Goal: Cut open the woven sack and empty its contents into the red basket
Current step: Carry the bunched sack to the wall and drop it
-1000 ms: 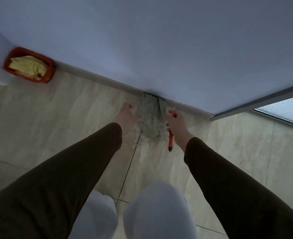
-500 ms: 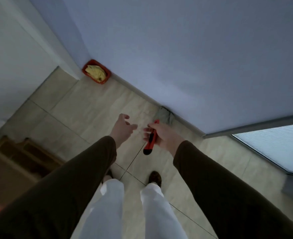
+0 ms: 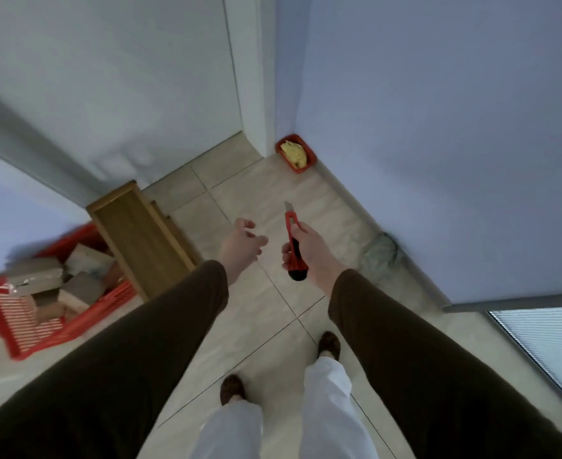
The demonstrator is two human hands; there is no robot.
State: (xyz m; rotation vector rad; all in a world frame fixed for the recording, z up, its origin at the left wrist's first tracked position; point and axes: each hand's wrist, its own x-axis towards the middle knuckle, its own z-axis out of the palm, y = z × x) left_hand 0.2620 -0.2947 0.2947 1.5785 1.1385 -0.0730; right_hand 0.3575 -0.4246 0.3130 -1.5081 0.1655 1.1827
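Sack (image 3: 380,251) slumped at wall, uncut. Right hand (image 3: 306,248) grips utility knife (image 3: 293,240), blade out; left hand (image 3: 241,241) loose, empty. Next: steady sack, slice.

A red utility knife (image 3: 293,243) has a black butt end. The slatted basket (image 3: 24,321) at left is red and holds brown boxes (image 3: 80,286). A small red tray (image 3: 309,154) far off carries something yellow (image 3: 294,153). Sleeves (image 3: 147,342) are dark brown, trousers (image 3: 329,402) white, floor tiles (image 3: 306,200) beige.
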